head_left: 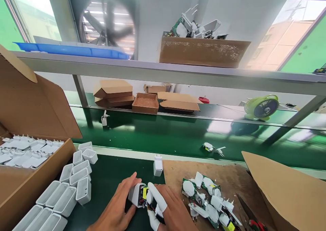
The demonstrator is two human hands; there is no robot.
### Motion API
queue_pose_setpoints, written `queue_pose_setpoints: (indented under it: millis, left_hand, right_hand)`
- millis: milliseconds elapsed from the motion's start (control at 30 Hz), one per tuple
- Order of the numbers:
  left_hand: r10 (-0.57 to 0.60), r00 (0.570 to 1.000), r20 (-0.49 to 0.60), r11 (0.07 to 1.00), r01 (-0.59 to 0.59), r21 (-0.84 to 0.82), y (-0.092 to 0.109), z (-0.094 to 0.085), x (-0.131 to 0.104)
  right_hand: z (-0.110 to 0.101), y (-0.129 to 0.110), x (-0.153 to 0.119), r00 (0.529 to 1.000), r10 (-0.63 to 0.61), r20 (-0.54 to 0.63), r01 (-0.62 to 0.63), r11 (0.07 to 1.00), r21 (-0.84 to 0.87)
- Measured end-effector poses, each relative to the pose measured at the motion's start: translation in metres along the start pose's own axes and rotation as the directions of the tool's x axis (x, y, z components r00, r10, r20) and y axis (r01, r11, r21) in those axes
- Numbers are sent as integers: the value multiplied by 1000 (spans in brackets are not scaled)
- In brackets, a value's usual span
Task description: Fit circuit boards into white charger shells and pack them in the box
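Observation:
My left hand [118, 202] grips a white plastic housing [133, 194] between thumb and fingers. My right hand [174, 209], with white covers on some fingers, holds a circuit board assembly [144, 193] with a yellow-wrapped part. The board sits at the open end of the housing, apparently partly inside; the fingers hide its far side. Just beyond my hands a closed white casing [158, 165] stands upright. To the right, several loose circuit boards [212, 203] with white parts lie in a pile on a cardboard sheet [175, 176].
Rows of empty white housings [65, 198] stand at left beside a carton [54, 163] of white covers. Scissors [247, 209] lie at right near a cardboard flap [287, 190]. Beyond runs a green conveyor belt [158, 132] carrying a board assembly [209, 146]. A shelf [142, 69] spans above.

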State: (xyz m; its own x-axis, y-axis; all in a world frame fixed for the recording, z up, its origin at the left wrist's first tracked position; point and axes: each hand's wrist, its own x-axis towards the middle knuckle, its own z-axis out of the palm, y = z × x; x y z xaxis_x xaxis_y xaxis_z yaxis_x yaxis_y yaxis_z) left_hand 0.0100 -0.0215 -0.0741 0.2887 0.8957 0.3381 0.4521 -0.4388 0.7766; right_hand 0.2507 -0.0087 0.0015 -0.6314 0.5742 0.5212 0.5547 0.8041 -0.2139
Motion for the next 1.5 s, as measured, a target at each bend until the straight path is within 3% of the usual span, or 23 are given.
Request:
queue_pose_setpoints:
  millis: [167,367,767,1500]
  left_hand:
    - [-17,1000,-11,1000,17,-17,-3,3,-2]
    - [-80,997,-23,996,79,-50,-4,4,-3]
    - [-141,990,12,989,141,-53,3,-2,0]
    - [-117,993,-1,992,117,-38,1,-3,1]
  right_hand:
    - [0,-3,0,995,34,93,-33,999,-8]
    - [-2,-3,1,995,24,96,-19,998,-52]
    - [-1,-3,0,967,142,213,-147,989,10]
    - [-6,-5,1,981,74,181,-84,995,51]
